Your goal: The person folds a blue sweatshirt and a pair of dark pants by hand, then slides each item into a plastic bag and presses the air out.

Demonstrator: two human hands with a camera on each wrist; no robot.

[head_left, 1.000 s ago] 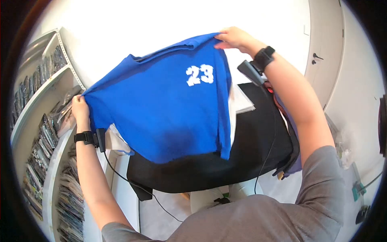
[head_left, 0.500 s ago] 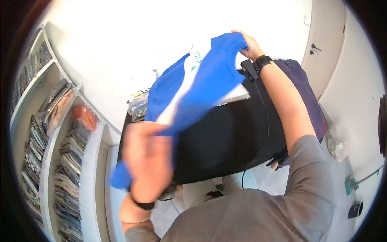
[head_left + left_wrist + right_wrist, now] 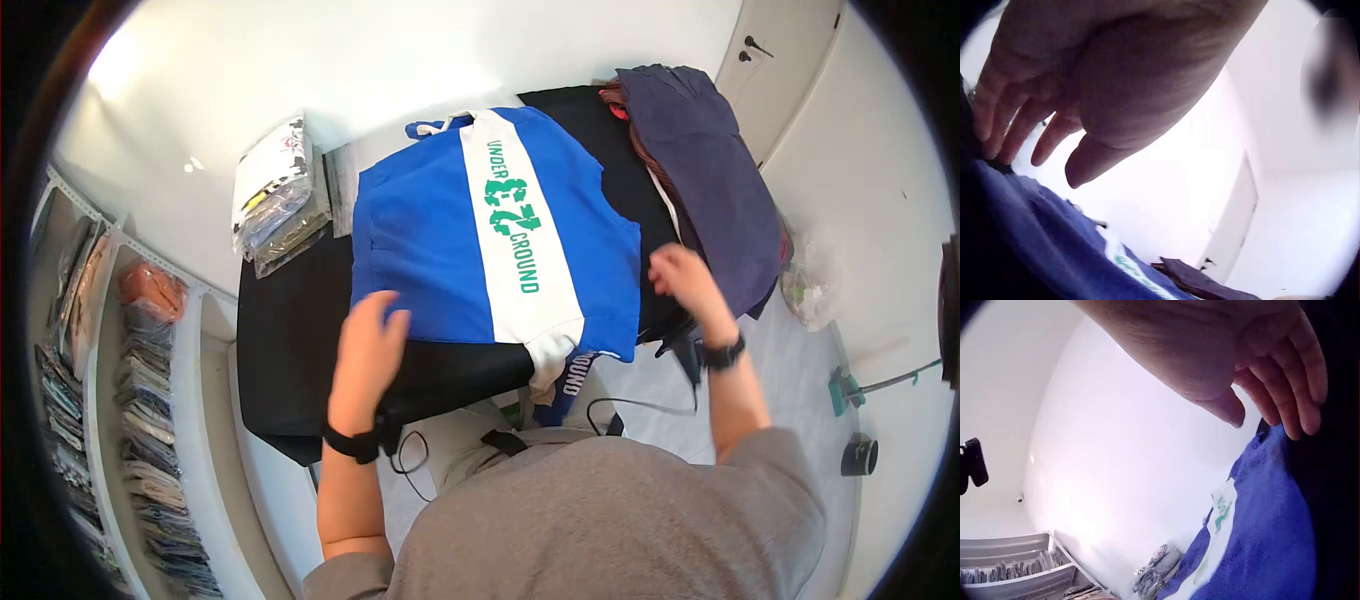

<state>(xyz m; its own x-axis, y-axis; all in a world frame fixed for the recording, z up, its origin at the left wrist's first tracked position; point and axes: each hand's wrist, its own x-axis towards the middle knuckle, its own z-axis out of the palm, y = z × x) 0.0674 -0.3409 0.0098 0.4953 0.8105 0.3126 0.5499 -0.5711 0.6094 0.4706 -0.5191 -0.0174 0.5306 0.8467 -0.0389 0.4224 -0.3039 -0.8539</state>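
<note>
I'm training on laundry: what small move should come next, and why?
Probably lower the left hand and right hand onto the blue shirt to smooth it: it lies spread on the black table, hem drooping off the edge, both hands open.

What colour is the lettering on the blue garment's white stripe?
Green lettering; the head view shows it best.

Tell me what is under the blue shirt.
The blue shirt lies spread flat on a black cloth, which shows past its edges. Anything lying directly beneath the shirt is covered by it and cannot be seen.
</note>
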